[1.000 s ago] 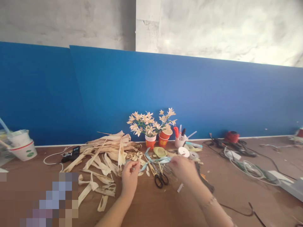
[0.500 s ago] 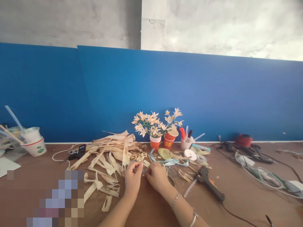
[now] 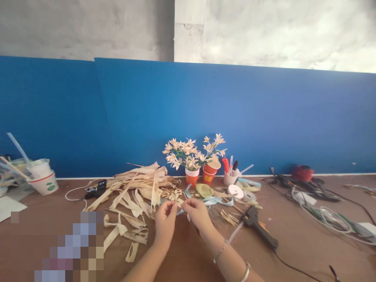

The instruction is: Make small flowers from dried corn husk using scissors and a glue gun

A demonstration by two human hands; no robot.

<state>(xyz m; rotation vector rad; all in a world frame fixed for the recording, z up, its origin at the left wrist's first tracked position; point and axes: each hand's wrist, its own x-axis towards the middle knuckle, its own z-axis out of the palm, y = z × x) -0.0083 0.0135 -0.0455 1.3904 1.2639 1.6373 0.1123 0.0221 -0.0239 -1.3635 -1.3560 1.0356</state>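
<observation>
Pinching a small pale husk piece (image 3: 178,203) between them, the left hand (image 3: 165,223) and right hand (image 3: 199,216) meet fingertip to fingertip just above the table (image 3: 293,250), near its middle. Finished husk flowers (image 3: 190,150) already stand in orange cups (image 3: 201,176) by the far edge, while a big heap of dry, flat, ribbon-like husk strips (image 3: 138,192) lies uncut left of the hands, so much seems left. A black glue gun (image 3: 258,227) rests to the right, beside thin light-blue ribbon (image 3: 217,201).
</observation>
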